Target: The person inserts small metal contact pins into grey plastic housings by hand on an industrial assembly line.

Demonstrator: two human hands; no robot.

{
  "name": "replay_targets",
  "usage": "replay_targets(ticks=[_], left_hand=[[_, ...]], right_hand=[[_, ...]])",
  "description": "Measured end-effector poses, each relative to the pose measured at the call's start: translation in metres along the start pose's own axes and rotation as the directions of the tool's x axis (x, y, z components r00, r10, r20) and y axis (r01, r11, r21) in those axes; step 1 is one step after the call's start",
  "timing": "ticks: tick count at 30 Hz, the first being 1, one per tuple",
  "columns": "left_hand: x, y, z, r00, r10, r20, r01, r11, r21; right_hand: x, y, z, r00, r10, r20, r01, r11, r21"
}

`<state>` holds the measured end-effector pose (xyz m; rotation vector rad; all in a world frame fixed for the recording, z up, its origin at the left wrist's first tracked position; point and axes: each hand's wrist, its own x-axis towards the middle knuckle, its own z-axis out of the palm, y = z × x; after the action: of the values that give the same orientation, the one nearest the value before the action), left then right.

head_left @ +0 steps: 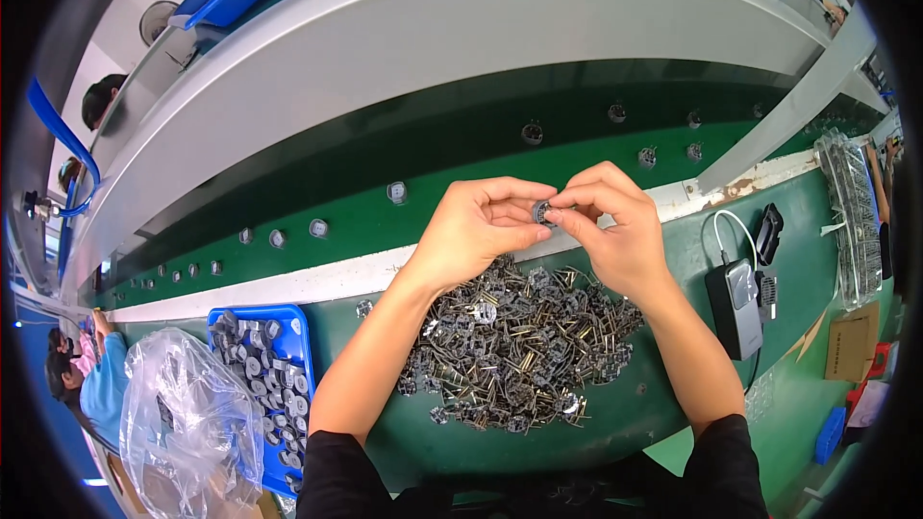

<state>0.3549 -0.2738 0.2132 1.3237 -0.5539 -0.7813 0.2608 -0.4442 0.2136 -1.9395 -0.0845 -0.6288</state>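
Note:
Between my two hands is a small round grey part [541,212] with metal bits on it. My left hand [481,229] grips its left side between thumb and fingers. On the other side, the thumb and forefinger of my right hand [608,221] pinch it. Just below my hands, a big heap of small metal parts with brass-coloured pins [519,346] covers the green table [423,466]. To the left, a blue tray [301,336] holds many grey round caps [264,365].
Beyond a white ledge [375,261], a green conveyor belt [461,178] carries spaced round parts [396,192]. A clear plastic bag [187,413] lies at left. A black-and-grey device with a white cable [735,308], clear trays [851,221] and a cardboard box [852,341] are at right. Other people sit far left.

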Motion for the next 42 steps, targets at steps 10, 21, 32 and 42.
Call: replay_targets(ticks=[10,21,32,42], left_hand=[[0.012,0.007,-0.026,0.978,0.064,-0.201,-0.012,0.967,0.254],[0.023,-0.016,-0.068,0.902,0.251,-0.352,0.214,0.447,0.868],[0.020,-0.021,-0.037,0.933,0.356,0.042,-0.078,0.088,0.993],[0.022,-0.021,-0.030,0.931,0.331,0.154,-0.204,0.122,0.971]], right_hand=[[0.013,-0.006,-0.022,0.912,0.252,0.324,-0.190,0.959,-0.212],[0.006,0.016,-0.033,0.668,0.361,0.651,-0.079,0.904,-0.420],[0.003,0.026,-0.035,0.641,0.263,0.721,0.063,0.918,-0.392],[0.011,0.012,-0.035,0.806,0.192,0.560,-0.136,0.981,-0.140]])
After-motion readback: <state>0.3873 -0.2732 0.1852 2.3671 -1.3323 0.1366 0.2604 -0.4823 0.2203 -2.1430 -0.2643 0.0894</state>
